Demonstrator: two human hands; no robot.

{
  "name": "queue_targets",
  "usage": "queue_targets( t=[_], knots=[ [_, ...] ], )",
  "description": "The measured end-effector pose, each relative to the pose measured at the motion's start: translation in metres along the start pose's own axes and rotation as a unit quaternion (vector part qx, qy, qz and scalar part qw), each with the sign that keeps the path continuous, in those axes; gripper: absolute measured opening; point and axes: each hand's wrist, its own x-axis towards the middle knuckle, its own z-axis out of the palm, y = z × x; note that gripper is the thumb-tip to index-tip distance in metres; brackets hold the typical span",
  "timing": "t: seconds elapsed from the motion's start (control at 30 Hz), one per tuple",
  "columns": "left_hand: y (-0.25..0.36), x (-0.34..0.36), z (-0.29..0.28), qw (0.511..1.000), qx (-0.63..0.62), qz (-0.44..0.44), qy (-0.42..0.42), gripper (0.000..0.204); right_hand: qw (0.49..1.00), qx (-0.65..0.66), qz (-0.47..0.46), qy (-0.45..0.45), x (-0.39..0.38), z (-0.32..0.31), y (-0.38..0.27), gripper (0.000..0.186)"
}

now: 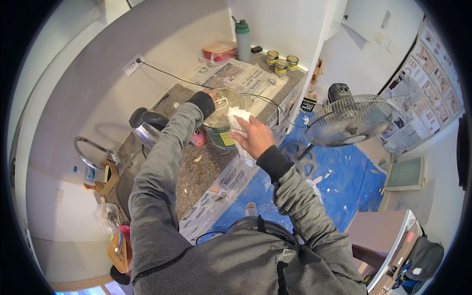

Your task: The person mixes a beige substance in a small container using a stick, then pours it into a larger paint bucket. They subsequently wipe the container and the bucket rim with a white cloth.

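Note:
On the speckled counter (196, 172) stands a large green and yellow paint can (224, 137) with its top off. My left hand (210, 95) reaches to the can's left rim, closed, its fingers partly hidden by the sleeve cuff. Just beside those fingers a pale, bent, wire-like piece (222, 103) shows over the can's mouth; whether I hold it or the rim is unclear. Crumpled white tissue or cloth (237, 119) is gripped in my right hand (257, 139) at the can's near right side. A red can (197, 137) stands left of the paint can.
Newspaper (236, 76) covers the far counter, with small tins (281, 67) and a grey-green bottle (243, 42) behind. A power cord (182, 78) crosses above it. Left are a kettle (146, 125) and faucet (93, 147). A fan (350, 120) stands right on blue floor sheeting (344, 172).

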Motion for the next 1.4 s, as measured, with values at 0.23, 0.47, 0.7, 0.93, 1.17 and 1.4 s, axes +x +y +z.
queue_targets(
  t=[0.23,0.47,0.7,0.93,1.17,1.4],
  knots=[
    [0.024,0.012,-0.028,0.976,0.050,-0.097,-0.190,0.035,0.988,-0.121,-0.027,-0.096,0.009,0.018,-0.010,0.047],
    [0.049,-0.002,-0.034,0.987,0.056,-0.095,-0.119,0.041,0.982,-0.185,-0.017,-0.042,-0.019,0.024,0.000,0.053],
    [0.132,0.035,-0.042,0.964,0.094,-0.153,-0.197,0.048,0.997,-0.063,0.045,0.016,-0.059,0.000,0.026,0.066],
    [0.186,0.065,-0.022,0.932,0.237,-0.083,-0.262,0.047,0.992,-0.070,0.093,0.057,-0.092,-0.012,0.058,0.073],
    [0.226,0.089,-0.010,0.900,0.218,-0.178,-0.331,0.046,0.993,-0.061,0.068,0.077,-0.106,0.000,0.082,0.084],
    [0.245,0.097,0.005,0.858,0.304,-0.171,-0.377,0.052,0.992,-0.066,0.099,0.039,-0.110,-0.011,0.090,0.094]
  ],
)
